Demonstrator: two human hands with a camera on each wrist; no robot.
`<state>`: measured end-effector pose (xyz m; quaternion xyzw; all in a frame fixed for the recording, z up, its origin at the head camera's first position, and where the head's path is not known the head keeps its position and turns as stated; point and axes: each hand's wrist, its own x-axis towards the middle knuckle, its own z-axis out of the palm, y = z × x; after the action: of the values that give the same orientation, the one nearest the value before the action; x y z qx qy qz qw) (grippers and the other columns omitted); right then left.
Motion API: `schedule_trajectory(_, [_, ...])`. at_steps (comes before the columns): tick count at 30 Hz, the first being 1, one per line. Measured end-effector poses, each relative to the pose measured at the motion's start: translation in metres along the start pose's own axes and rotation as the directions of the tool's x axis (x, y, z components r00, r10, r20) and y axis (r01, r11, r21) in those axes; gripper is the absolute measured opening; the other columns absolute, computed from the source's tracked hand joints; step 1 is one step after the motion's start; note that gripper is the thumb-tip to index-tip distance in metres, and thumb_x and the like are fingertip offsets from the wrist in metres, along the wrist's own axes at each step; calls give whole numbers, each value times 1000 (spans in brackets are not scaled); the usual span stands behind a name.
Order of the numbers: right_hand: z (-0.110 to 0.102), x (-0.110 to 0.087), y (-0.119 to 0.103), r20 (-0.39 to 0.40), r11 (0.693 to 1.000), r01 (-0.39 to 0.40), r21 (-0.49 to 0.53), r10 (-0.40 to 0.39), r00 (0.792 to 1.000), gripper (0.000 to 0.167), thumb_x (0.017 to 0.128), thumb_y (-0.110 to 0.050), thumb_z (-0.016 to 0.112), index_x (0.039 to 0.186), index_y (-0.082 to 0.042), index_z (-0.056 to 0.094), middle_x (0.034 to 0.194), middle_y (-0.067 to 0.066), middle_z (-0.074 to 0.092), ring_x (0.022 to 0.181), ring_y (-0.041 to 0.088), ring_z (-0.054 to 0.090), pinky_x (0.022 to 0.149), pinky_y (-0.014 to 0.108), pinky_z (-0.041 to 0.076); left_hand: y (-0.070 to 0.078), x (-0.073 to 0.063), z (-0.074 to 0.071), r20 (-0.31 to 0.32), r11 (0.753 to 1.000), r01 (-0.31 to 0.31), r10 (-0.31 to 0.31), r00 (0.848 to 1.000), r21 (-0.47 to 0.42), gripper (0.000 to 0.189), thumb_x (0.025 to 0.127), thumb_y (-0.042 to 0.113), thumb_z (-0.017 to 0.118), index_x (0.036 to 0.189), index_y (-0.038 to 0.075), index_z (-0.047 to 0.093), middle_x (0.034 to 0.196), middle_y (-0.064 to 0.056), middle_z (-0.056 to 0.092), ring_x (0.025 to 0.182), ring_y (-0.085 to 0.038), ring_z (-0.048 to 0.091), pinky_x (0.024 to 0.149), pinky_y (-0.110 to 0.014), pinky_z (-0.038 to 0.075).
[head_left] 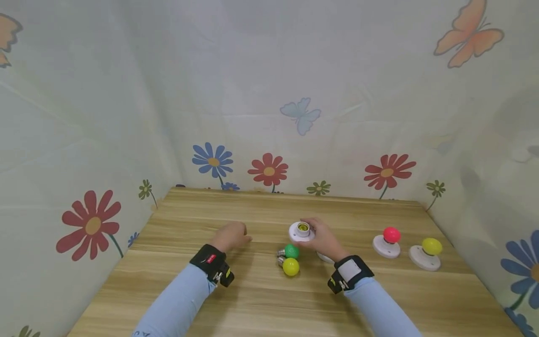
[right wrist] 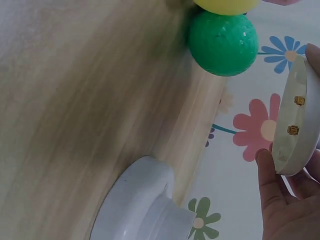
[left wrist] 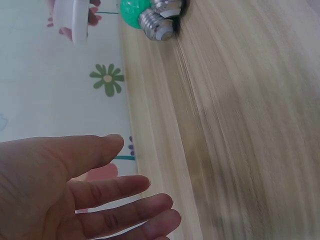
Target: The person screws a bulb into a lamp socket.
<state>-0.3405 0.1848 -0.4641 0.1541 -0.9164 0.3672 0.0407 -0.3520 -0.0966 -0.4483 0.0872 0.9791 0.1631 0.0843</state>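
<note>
My right hand [head_left: 322, 238] grips a round white bulb socket [head_left: 296, 232] by its rim, raised over the table. In the right wrist view, brass contacts show on the hollow underside of this held socket [right wrist: 295, 120]. Off to the left, my left hand [head_left: 230, 236] is above the wood with its fingers relaxed and holds nothing; the left wrist view shows its fingers [left wrist: 125, 215] spread a little. Between the hands lie a green bulb [head_left: 292, 251] and a yellow bulb [head_left: 291, 267], side by side. A second white socket [right wrist: 140, 200] sits under my right wrist, partly hidden in the head view.
On the right of the wooden table [head_left: 202, 206] stand two more white sockets, one with a red bulb [head_left: 391, 235] in it, one with a yellow bulb [head_left: 432, 246]. A floral curtain [head_left: 236, 117] hangs behind the table and at both sides.
</note>
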Motion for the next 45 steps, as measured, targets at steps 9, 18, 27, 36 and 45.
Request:
schedule_trajectory(9, [-3, 1, 2, -4, 1000, -26, 18, 26, 1000, 74, 74, -30, 84, 135, -3, 52, 130, 15, 55, 119, 31, 54, 102, 50, 44, 63, -25, -4, -172, 946, -265, 297, 939, 185, 23, 90, 27, 68, 105, 9, 68, 93, -3, 70, 73, -13, 61, 63, -27, 52])
schedule_trajectory(18, [-7, -1, 4, -29, 1000, 25, -8, -25, 999, 71, 74, -24, 84, 133, 1, 52, 129, 18, 55, 118, 33, 54, 101, 50, 45, 88, -28, 39, 60, 440, -687, 817, 574, 579, 40, 83, 24, 76, 120, 20, 61, 117, 3, 61, 105, -9, 59, 91, -22, 50])
schedule_trajectory(27, [-6, -4, 3, -47, 999, 47, -14, -48, 998, 78, 70, -34, 86, 133, 0, 53, 126, 16, 57, 115, 31, 56, 100, 49, 46, 74, -23, 74, 98, 328, -643, 840, 533, 692, 30, 89, 21, 69, 119, 20, 63, 118, 4, 62, 109, -10, 56, 93, -23, 50])
schedule_trajectory(36, [-6, -3, 4, -40, 999, 51, -5, -51, 998, 71, 73, -24, 85, 132, -1, 54, 130, 17, 56, 118, 33, 55, 101, 51, 45, 88, -20, 28, 6, 709, -701, 703, 712, 80, 39, 84, 22, 75, 120, 13, 63, 118, 0, 61, 99, -8, 57, 84, -18, 49])
schedule_trajectory(45, [-1, -3, 1, -27, 994, 57, 90, -54, 998, 71, 72, -33, 86, 130, -6, 56, 126, 12, 57, 115, 29, 56, 101, 52, 45, 112, -8, -16, -476, 691, -629, 446, 758, -356, 49, 90, 22, 69, 132, 5, 49, 127, -9, 56, 114, -21, 57, 98, -35, 50])
